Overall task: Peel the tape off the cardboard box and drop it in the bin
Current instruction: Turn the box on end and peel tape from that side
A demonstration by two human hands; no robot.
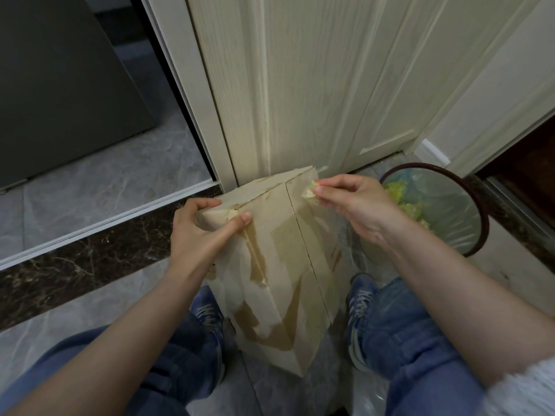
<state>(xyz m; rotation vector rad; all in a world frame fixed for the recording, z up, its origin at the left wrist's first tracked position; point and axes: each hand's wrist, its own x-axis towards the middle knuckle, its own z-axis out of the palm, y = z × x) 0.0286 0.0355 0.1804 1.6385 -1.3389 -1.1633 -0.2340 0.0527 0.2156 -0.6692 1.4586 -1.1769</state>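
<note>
Left hand (pixel 198 232): grips the box's (pixel 279 265) top-left corner, fingers curled over it.
Right hand (pixel 354 202): fingers pinch crumpled tape (pixel 310 190) at the top-right edge.
Bin (pixel 480 211): at three o'clock.

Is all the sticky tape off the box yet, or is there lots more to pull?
Not yet. Some looks done: crumpled tape already lies in the bin, and the box has torn, peeled patches. Right now the left hand grips the box's top corner while the right hand pinches a tape bit at the far top edge. Left: shiny tape strips still cross the box front.
</note>
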